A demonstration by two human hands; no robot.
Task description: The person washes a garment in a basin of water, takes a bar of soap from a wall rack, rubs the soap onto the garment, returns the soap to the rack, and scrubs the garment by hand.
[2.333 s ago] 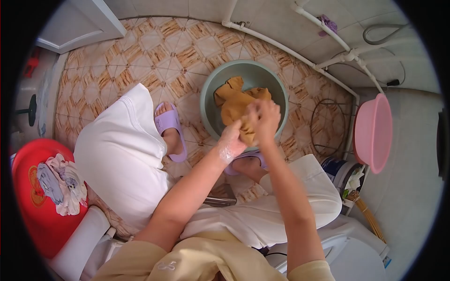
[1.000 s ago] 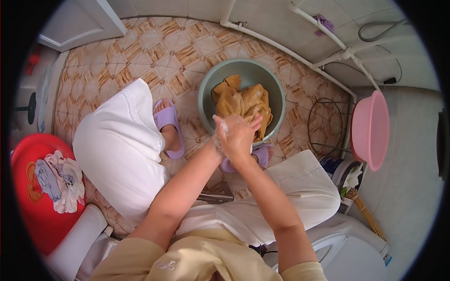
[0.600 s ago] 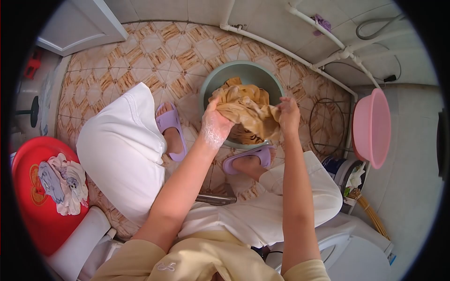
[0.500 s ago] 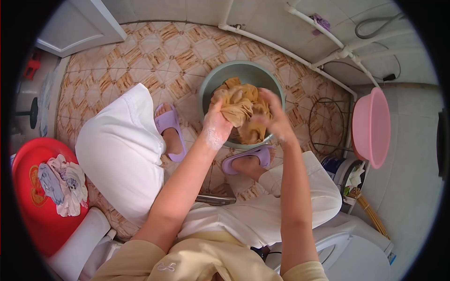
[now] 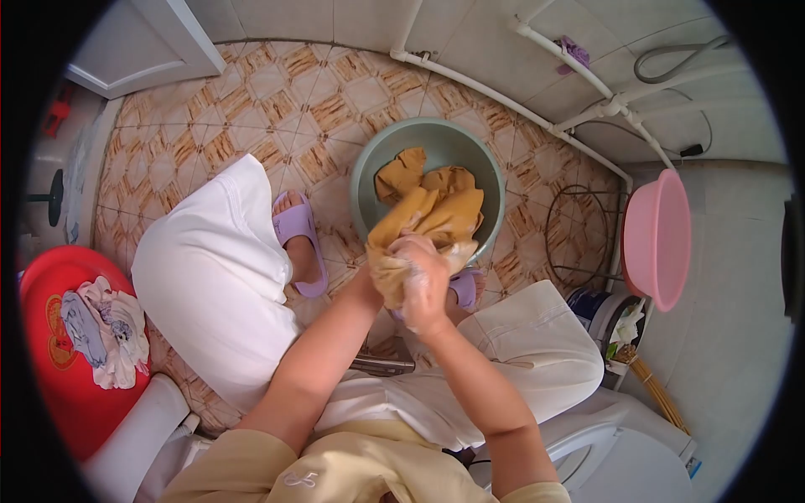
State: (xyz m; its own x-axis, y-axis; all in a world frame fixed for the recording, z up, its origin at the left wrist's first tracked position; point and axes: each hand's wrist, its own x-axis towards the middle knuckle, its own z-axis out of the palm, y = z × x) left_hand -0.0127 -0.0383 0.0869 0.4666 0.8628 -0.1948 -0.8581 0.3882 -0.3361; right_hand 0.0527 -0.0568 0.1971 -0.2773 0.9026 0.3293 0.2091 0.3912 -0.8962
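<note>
A mustard-brown cloth (image 5: 436, 210) lies bunched in the grey-green basin (image 5: 495, 159) on the floor, and its near part is lifted over the front rim. My right hand (image 5: 423, 281), with whitish suds on it, is closed round that near end. My left hand is mostly hidden under and behind the cloth; only its forearm and a bit of the wrist show clearly, against the cloth's left side. The two hands are close together.
My feet in purple slippers (image 5: 300, 226) flank the basin's near side. A red basin (image 5: 80, 411) with pale clothes (image 5: 117, 327) is at left. At right are a pink basin (image 5: 658, 239), a wire rack (image 5: 549, 226) and white pipes (image 5: 503, 101).
My right hand has moved left and toward me, and is now closed on the cloth. The cloth's near end has come over the rim with it and now covers my left hand.
</note>
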